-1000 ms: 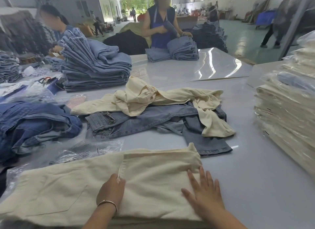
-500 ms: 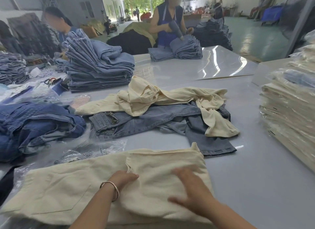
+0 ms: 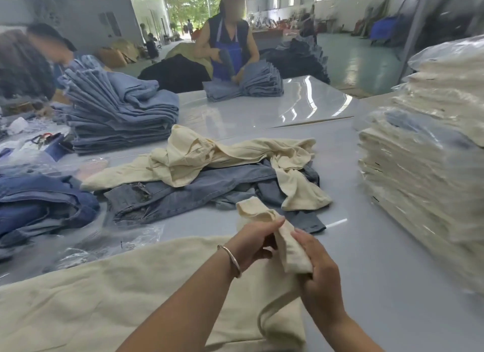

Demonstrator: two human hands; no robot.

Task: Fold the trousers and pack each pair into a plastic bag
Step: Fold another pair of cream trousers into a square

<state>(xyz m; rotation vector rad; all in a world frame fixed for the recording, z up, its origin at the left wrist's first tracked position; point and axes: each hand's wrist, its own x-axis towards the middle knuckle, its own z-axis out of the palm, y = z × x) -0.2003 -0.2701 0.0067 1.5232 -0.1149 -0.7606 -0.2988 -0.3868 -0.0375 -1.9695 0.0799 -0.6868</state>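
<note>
Cream trousers lie flat across the near edge of the grey table. Their right end is lifted off the table as a bunched strip of cloth. My left hand grips that strip from the left, thumb and fingers curled round it. My right hand holds its lower part from the right. A clear plastic bag lies crumpled on the table just beyond the trousers, to the left.
Loose cream and grey-blue trousers are heaped mid-table. Dark blue jeans lie left, a folded jeans stack behind them. Bagged cream trousers are stacked at the right. Two people work at the far side.
Both hands lay flat on the folded cream trousers before. They have since gathered the right end of the cloth and lifted it off the table.
</note>
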